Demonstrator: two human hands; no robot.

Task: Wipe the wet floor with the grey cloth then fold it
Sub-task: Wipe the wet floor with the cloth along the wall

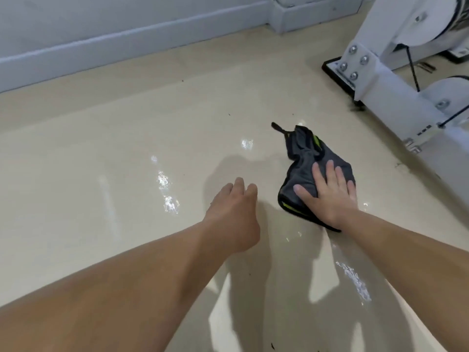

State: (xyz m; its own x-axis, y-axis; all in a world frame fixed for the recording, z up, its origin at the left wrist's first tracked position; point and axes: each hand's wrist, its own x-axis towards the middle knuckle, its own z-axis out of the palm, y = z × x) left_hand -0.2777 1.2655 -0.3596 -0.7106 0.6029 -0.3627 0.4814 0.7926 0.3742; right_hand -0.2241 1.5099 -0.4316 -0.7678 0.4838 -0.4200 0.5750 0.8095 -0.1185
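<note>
Glossy cream floor (106,153) fills pretty much the whole view, with a pale skirting board (127,41) running along the wall at the top. Shiny wet patches (166,189) catch the light left of centre, and there's another streak down by our right forearm (406,240). Over on the right sits the base of a white machine (396,92), held together with four round bolts (354,63) and standing on a black-edged foot plate (336,77).

The grey cloth (302,171) is on the floor right of centre, near that machine but not touching it. It's bunched up rather than flat, with black edging, a couple of lime-green bits (316,141) showing and a little black loop (278,128) sticking out at the far end.

Our right hand (330,196) lies flat on the near half of the cloth, fingers straight and spread, palm pressing down. So no real grip there, just an open palm on top. Our left hand (234,214) is just beside the cloth on its left, not touching it. Its grip is loose, fingers drooping towards the floor with nothing in them. We can't tell whether the fingertips actually touch the floor.
</note>
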